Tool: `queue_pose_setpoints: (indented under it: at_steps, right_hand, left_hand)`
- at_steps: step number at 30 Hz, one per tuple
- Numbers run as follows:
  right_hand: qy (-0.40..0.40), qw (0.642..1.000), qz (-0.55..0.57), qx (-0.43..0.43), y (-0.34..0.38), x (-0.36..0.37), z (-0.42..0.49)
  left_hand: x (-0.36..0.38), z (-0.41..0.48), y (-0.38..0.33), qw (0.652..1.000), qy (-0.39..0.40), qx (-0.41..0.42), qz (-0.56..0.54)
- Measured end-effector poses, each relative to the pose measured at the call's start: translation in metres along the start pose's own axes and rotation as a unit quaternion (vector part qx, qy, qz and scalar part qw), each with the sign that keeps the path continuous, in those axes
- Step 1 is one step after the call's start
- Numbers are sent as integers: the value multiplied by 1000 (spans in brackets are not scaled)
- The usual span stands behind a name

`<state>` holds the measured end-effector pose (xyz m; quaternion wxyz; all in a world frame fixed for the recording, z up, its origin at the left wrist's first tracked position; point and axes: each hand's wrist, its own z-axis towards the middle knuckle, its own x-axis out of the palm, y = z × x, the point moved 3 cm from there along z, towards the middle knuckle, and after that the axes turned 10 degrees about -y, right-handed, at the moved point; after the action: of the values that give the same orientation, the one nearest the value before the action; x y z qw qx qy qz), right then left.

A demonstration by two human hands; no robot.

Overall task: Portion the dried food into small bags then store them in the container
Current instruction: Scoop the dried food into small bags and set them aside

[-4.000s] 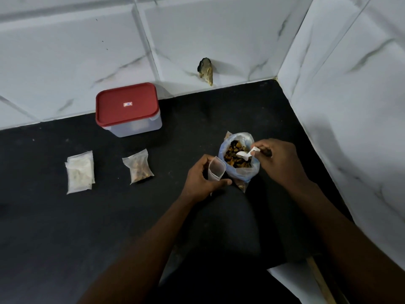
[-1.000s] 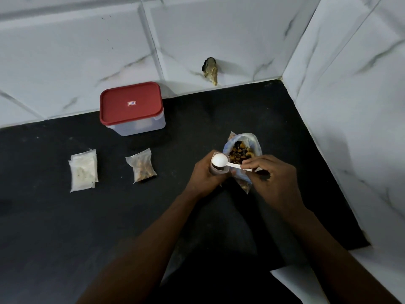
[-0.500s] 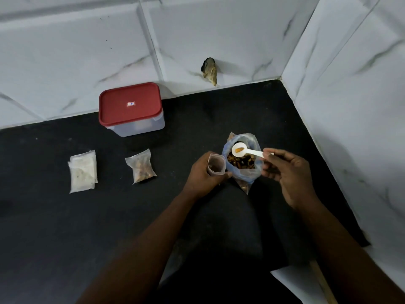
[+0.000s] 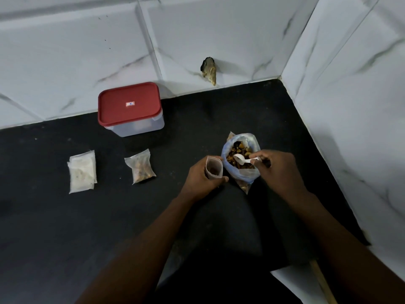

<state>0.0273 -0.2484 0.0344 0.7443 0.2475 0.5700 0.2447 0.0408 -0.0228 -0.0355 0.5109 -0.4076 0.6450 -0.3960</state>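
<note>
Black desk (image 4: 65, 216), one.
- Clear plastic container with red lid (image 4: 130, 108): one, lid on, at the back edge.
- Small clear bags lying flat, left of centre: two, one white-filled (image 4: 82, 171), one with brown dried food (image 4: 141, 166).
- Small open bag (image 4: 213, 168): one, gripped by the left hand (image 4: 198, 178).
- Large bluish bag of dried food (image 4: 247, 173): one, toward the right edge.
- White plastic spoon (image 4: 240, 159): one, pinched by the right hand (image 4: 278, 170), with its bowl over the large bag's mouth.

Small sticker (image 4: 130, 104) on red lid (image 4: 114, 116), print illegible

Open counter (image 4: 54, 238) front-left; container (image 4: 131, 110) blocks rear, wall (image 4: 350, 106) (tiled) hems right.
</note>
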Motion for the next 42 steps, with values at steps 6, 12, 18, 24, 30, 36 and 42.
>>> queue_pose_setpoints:
  at_steps: [6, 12, 18, 24, 30, 36, 42]
  right_hand:
    - [45, 998, -6, 45, 2, 9, 0]
    - [49, 977, 54, 200, -12, 9, -1]
    - [22, 914, 175, 367, -21, 19, -9]
    - [27, 866, 256, 428, -25, 17, -13]
    - [27, 814, 324, 482, -30, 23, -18]
    - [24, 797, 348, 493, -30, 15, -20]
    - [21, 790, 379, 481, -27, 5, -18]
  left_hand:
    - [2, 1, 1, 1000, 15, -24, -7]
    - [2, 0, 1, 999, 34, -25, -16]
    - [2, 2, 0, 998, 54, -21, -9]
    - [1, 0, -1, 999, 49, -6, -8]
    - [-1, 0, -3, 999, 44, 5, 0]
    - [-1, 1, -3, 1000, 17, 10, 6]
    - [-1, 0, -8, 1000, -3, 11, 6]
